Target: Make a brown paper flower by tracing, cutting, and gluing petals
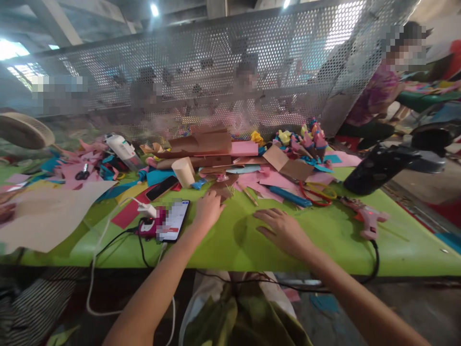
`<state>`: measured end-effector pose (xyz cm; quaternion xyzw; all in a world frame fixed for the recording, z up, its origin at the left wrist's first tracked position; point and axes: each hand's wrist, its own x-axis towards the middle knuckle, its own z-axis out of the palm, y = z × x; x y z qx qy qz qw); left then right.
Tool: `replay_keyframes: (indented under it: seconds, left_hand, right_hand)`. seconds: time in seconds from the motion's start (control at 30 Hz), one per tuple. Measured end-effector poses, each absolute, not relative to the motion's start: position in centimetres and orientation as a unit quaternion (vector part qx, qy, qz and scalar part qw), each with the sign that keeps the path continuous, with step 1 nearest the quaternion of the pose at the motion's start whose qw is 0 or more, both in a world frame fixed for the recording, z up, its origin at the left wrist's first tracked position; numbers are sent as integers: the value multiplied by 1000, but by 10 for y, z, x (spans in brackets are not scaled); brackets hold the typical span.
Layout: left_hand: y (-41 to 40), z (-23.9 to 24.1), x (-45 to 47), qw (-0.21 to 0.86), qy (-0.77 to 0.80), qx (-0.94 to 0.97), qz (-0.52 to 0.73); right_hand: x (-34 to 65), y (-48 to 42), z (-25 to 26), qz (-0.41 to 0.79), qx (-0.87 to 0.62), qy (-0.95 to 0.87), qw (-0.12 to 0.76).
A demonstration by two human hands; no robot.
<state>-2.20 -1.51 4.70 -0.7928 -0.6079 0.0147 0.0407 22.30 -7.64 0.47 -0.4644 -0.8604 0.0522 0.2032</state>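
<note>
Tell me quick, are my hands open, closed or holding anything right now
Left hand: at the brown paper scrap; can't tell whether it's closed on it.
Right hand: open, holding nothing visible.

The left grip [209, 207] hides part of a brown paper scrap [226, 185]; whether they touch is unclear. The view's left edge cuts off a large beige paper sheet [54, 211] and a round beige fan [25, 130]. People [248, 87] behind the grey perforated metal screen [288, 41] appear only as blurs.
</note>
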Motion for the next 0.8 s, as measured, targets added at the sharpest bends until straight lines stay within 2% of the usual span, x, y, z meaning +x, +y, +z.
replay_keyframes:
  seconds: [0.17, 0.27, 0.57, 0.7, 0.8]
  left_hand:
    - [-18, 43, -25, 19, -629, -777, -2]
    - [-19, 42, -26, 29, -634, -773, -10]
    - [-15, 36, -37, 48, -647, -760, -44]
    - [-9, 34, -42, 30, -685, -702, -193]
    - [-5, 38, -41, -43, -688, -646, -329]
  right_hand:
    - [211, -30, 21, 13, -466, -876, 122]
    - [213, -14, 20, -32, -514, -850, 109]
    - [226, -12, 5, -52, -492, -838, 231]
    - [224, -11, 6, -12, -471, -833, 288]
    - [220, -8, 11, 46, -463, -822, 330]
